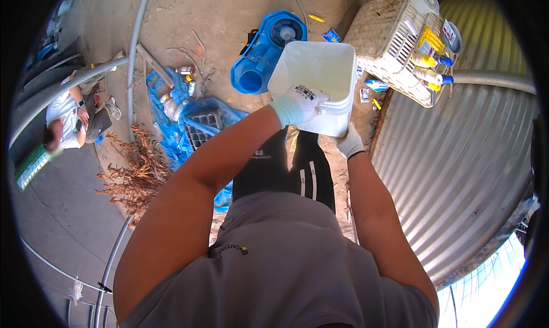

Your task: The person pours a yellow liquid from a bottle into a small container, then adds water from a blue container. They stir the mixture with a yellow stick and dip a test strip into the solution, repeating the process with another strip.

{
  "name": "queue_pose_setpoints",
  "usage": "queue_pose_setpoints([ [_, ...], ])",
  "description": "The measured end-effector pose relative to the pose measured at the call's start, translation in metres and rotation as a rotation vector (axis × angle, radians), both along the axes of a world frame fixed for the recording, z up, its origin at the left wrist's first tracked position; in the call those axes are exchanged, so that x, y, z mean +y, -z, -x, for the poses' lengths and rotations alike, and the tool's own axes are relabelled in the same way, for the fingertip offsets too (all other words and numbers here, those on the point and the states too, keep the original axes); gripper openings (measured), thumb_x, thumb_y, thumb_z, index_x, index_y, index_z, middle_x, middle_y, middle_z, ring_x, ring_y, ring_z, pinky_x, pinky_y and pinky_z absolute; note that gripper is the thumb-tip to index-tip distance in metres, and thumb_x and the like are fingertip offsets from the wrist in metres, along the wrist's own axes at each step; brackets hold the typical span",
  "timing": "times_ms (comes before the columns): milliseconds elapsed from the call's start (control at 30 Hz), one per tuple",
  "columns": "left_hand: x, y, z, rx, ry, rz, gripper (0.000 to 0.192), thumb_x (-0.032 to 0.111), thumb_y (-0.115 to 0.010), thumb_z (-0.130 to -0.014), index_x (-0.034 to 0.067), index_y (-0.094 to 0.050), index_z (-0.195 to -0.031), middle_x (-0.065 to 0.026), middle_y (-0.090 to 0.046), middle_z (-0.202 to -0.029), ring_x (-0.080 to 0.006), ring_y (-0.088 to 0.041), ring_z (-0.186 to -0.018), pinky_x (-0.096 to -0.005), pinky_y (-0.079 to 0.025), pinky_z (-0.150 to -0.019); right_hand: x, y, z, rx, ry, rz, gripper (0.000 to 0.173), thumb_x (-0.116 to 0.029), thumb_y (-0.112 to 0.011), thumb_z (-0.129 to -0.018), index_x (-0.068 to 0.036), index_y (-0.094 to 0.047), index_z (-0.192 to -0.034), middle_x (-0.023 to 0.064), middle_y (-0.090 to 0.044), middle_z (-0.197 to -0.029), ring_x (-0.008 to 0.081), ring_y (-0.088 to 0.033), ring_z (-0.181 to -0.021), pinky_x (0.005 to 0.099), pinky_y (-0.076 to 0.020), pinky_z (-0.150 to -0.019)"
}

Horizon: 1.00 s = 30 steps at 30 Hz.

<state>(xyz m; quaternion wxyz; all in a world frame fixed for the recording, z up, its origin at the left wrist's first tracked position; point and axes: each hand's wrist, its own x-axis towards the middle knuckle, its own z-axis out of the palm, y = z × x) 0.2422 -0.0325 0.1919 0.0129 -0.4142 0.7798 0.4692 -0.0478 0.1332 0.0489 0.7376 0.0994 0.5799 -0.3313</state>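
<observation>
A white square plastic bucket [315, 66] hangs in front of my legs with both my hands on it. My left hand [302, 103], in a white work glove, grips its near rim. Gloved as well, my right hand [351, 142] holds the bucket's bottom right corner. The bucket is tilted, and a pale yellowish tone shows inside; I cannot tell whether it is liquid. Just beyond its left side, a blue knapsack sprayer tank [253, 66] lies on the dirt ground. The bucket hides part of the tank.
At right, a slatted plastic crate [379, 27] bears several bottles [424, 60] and a white cup [425, 2] beside a corrugated metal wall [450, 156]. Left are blue plastic sheeting [165, 122], a black seedling tray [201, 128], dried plants [135, 169], metal pipes [135, 40] and a seated person [70, 109].
</observation>
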Motion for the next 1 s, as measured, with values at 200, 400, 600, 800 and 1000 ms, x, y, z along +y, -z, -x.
queue_pose_setpoints([
  [200, -0.008, -0.003, 0.001, -0.039, 0.010, -0.032, 0.033, 0.022, -0.070, -0.091, 0.011, -0.069, -0.123, -0.0125, -0.072, -0.119, -0.0348, -0.069, -0.113, -0.0487, -0.054, -0.097, 0.009, 0.001, 0.001, 0.109, -0.159, 0.158, 0.041, -0.038, -0.046, -0.112, -0.011, -0.058, -0.141, 0.0084, -0.066, -0.138, 0.0271, -0.064, -0.128, 0.0461, -0.0566, -0.106],
  [400, -0.012, -0.006, -0.003, 0.000, 0.008, -0.028, 0.031, 0.023, -0.070, -0.092, 0.011, -0.066, -0.120, -0.0150, -0.071, -0.119, -0.0374, -0.068, -0.112, -0.0490, -0.054, -0.096, -0.011, -0.015, -0.007, -0.050, 0.186, -0.195, 0.036, -0.035, -0.051, -0.111, -0.014, -0.060, -0.139, 0.0052, -0.068, -0.137, 0.0247, -0.064, -0.129, 0.0453, -0.0561, -0.107],
  [600, -0.008, 0.001, -0.001, -0.003, -0.008, -0.029, 0.033, 0.022, -0.069, -0.092, 0.010, -0.066, -0.122, -0.0140, -0.071, -0.120, -0.0371, -0.068, -0.113, -0.0492, -0.054, -0.096, -0.007, -0.015, -0.004, -0.064, 0.168, -0.192, 0.033, -0.033, -0.053, -0.110, -0.015, -0.063, -0.136, 0.0042, -0.070, -0.134, 0.0233, -0.066, -0.127, 0.0444, -0.0572, -0.105],
  [800, -0.010, -0.003, -0.002, 0.009, -0.014, -0.006, 0.032, 0.022, -0.070, -0.092, 0.009, -0.066, -0.121, -0.0146, -0.071, -0.119, -0.0373, -0.068, -0.113, -0.0492, -0.054, -0.096, -0.010, -0.022, -0.007, -0.023, 0.183, -0.204, 0.034, -0.034, -0.052, -0.111, -0.012, -0.064, -0.135, 0.0058, -0.071, -0.132, 0.0244, -0.067, -0.124, 0.0448, -0.0583, -0.104],
  [1000, -0.014, -0.006, -0.002, 0.019, -0.016, -0.031, 0.032, 0.022, -0.070, -0.092, 0.009, -0.066, -0.121, -0.0149, -0.071, -0.119, -0.0383, -0.068, -0.113, -0.0492, -0.054, -0.096, -0.013, -0.029, -0.008, 0.074, 0.173, -0.242, 0.038, -0.034, -0.049, -0.111, -0.009, -0.060, -0.139, 0.0105, -0.069, -0.134, 0.0290, -0.067, -0.125, 0.0483, -0.0596, -0.102],
])
